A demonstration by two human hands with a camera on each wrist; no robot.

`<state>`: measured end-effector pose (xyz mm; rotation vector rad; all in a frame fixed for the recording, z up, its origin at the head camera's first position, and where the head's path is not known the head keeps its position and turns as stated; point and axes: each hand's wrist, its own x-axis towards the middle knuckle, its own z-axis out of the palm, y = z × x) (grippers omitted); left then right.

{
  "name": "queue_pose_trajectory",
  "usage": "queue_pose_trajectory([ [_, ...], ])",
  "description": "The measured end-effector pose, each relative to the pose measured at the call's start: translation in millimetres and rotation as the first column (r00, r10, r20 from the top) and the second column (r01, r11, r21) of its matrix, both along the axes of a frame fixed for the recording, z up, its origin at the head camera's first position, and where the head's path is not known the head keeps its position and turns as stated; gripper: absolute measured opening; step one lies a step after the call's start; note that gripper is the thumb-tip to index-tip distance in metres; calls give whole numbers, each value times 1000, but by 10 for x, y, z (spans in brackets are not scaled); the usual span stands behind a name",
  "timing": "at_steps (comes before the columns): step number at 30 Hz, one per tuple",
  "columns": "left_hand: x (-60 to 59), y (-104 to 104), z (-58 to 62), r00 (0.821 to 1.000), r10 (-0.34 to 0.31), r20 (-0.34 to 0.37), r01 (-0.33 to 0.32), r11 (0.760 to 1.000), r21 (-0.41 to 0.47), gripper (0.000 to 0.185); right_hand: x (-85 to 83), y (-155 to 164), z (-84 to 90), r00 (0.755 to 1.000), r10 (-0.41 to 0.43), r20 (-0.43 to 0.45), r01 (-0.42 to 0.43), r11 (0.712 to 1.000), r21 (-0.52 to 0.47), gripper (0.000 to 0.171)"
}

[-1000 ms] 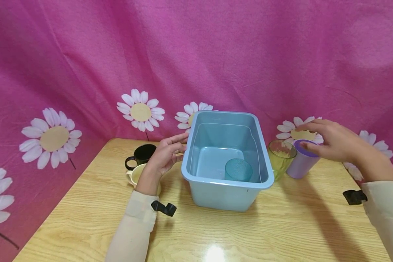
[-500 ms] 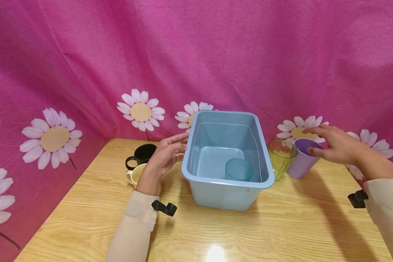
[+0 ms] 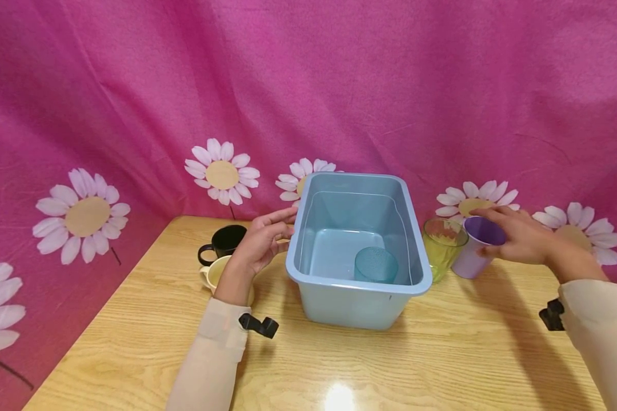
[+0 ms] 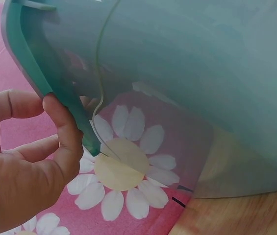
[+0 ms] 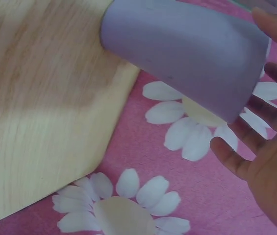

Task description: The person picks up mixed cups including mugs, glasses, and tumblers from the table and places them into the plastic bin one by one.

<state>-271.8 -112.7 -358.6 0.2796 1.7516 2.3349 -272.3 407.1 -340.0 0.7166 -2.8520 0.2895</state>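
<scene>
My left hand (image 3: 257,242) touches the left rim of a blue plastic tub (image 3: 349,305). In the left wrist view, the left hand (image 4: 25,176) has loosely bent fingers, with tips right at the rim's outer edge. A purple cup (image 3: 473,257) stands upright right of the tub. My right hand (image 3: 524,234) is at its rim, thumb on the near side and fingers toward the far side. In the right wrist view, the right hand (image 5: 275,152) spreads its fingers around the mouth end of the purple cup (image 5: 187,54).
A yellow-green clear tumbler (image 3: 440,251) stands between tub and purple cup. Inside the tub sits a translucent teal bowl-like vessel (image 3: 375,265). A black mug (image 3: 228,240) and a cream mug (image 3: 215,274), partly hidden by my left wrist, stand left on the wooden table (image 3: 416,365).
My right hand shifted rightward from over the purple cup, then came lower and back left toward its rim. The left hand and the tub stayed in place.
</scene>
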Motion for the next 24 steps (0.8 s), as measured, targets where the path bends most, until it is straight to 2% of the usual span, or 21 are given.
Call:
queue_pose_trajectory([
  [7,-19,-6,-15,1000,-3,3,3,1000,1,58,-34,27,-75,1000,-12,20,12,1000,1,85],
  [17,-2,-16,-5,1000,-6,-1,6,1000,-2,57,-99,47,-154,1000,-15,16,15,1000,-22,80],
  [24,-10,-15,-1,1000,-7,1,7,1000,5,56,-112,38,-162,999,-30,44,31,999,-18,79],
])
